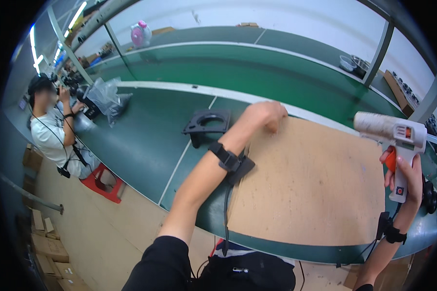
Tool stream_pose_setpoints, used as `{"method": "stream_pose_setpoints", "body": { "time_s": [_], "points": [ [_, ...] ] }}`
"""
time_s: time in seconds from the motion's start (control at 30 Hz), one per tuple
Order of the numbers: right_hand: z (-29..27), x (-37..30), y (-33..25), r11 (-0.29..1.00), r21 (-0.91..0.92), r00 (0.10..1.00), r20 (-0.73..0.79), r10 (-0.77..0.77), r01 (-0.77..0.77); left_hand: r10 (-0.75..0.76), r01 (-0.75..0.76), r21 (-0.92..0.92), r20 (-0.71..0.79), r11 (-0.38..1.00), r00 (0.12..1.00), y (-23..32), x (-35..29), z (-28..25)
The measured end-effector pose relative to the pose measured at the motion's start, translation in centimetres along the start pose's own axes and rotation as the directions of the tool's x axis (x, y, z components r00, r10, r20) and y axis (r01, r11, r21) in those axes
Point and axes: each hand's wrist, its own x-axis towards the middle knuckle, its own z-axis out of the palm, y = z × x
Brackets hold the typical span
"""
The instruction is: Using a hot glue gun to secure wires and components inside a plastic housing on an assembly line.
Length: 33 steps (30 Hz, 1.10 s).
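- Clearly, the gun-shaped tool (404,132) is at the right of the frame, raised, its barrel toward the left; the right grip (412,175) is wrapped around the pale handle, fingers by the orange trigger;
- it looks rigid, moderately weighty and perhaps front-heavy; the handle seems the place to hold, clear of the nozzle end;
- the cardboard sheet (315,184) lies flat on the dark green table (141,140), from centre to right; it should be light, fairly stiff yet easily creased, best taken by opposite edges;
- the left grip (264,115) is at the sheet's upper-left corner, fingers curled down; whether they pinch the edge or only rest there, I cannot tell;
- a black bracket (194,127) with a round opening sits left of the left forearm (194,191); that forearm, with its strapped wrist device (243,170) and hanging cable (226,213), lies across the sheet's left side and could snag;
- a black round part (429,196) sits near the right grip, tightening that side;
- upper left, a clear plastic bag (104,94) and a co-worker (51,131) are well apart.
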Motion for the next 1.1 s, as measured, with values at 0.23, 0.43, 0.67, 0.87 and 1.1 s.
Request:
{"method": "stream_pose_setpoints", "body": {
  "time_s": [0.23, 0.43, 0.67, 0.87, 1.1],
  "points": [
    [-3.1, -4.2, -0.9, 0.887, -0.46, 0.994, 0.072, 0.082, -0.04, -0.012, 0.012, 0.023, -0.027, 1.0, 1.0, 2.5, 0.9, 0.4],
    [-2.7, -4.0, -1.2, 0.557, -0.828, 0.996, -0.011, 0.093, -0.061, 0.006, -0.006, 0.004, -0.051, 1.0, 0.999, 1.4, -0.2, -0.3],
    [-3.1, -4.0, -1.4, 0.698, -0.692, 0.974, -0.037, 0.223, -0.186, 0.035, -0.037, -0.018, -0.093, 0.999, 0.995, 1.7, 0.2, -0.1],
    [-3.5, -3.7, -0.2, 0.761, -0.63, 0.976, 0.016, 0.217, -0.159, 0.006, -0.01, -0.05, -0.075, 0.999, 0.997, 1.0, 0.0, 0.5],
    [-4.7, -4.2, 0.2, 0.795, -0.561, 0.962, -0.012, 0.271, -0.231, 0.102, -0.106, -0.022, -0.144, 0.994, 0.984, 1.6, 1.1, 0.5]
  ]
}}
